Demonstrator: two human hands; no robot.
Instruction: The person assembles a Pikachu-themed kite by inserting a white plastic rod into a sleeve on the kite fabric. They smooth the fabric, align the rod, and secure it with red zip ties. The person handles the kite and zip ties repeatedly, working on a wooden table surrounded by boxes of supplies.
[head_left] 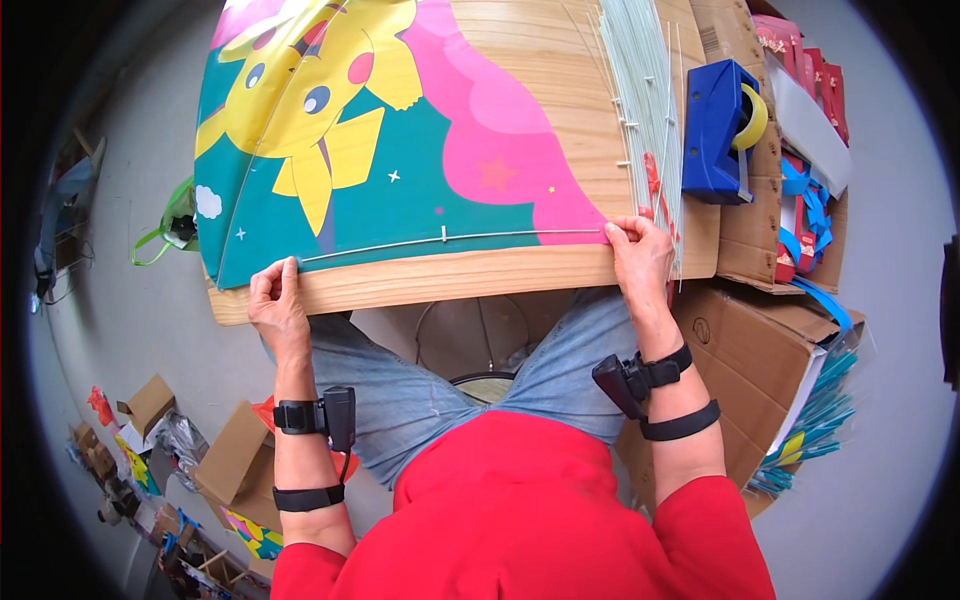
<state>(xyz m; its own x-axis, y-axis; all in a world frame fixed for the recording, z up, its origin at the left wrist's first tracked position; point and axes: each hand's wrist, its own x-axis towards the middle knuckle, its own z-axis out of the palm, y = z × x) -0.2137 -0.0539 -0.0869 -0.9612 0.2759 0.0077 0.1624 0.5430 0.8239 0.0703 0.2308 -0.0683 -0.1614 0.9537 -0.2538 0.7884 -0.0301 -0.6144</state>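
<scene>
A printed kite sheet (400, 190) in green, pink and yellow, with a large cartoon figure, lies on a wooden table. Along its near edge runs a thin pale rod (385, 243) with a small white clip (444, 233) near its middle. At the rod's left end, my left hand (278, 300) is closed, thumb and forefinger pinching the rod and the sheet's corner. My right hand (642, 252) pinches the other end at the sheet's pink right corner. The fingertips cover both rod ends.
A bundle of pale thin rods (645, 95) lies on the wooden table (530, 55) at right. Beside it stands a blue tape dispenser (712, 130). Cardboard boxes (745, 365) stand on the right, one with blue-green strips (815, 420). More open boxes (235, 460) are at lower left.
</scene>
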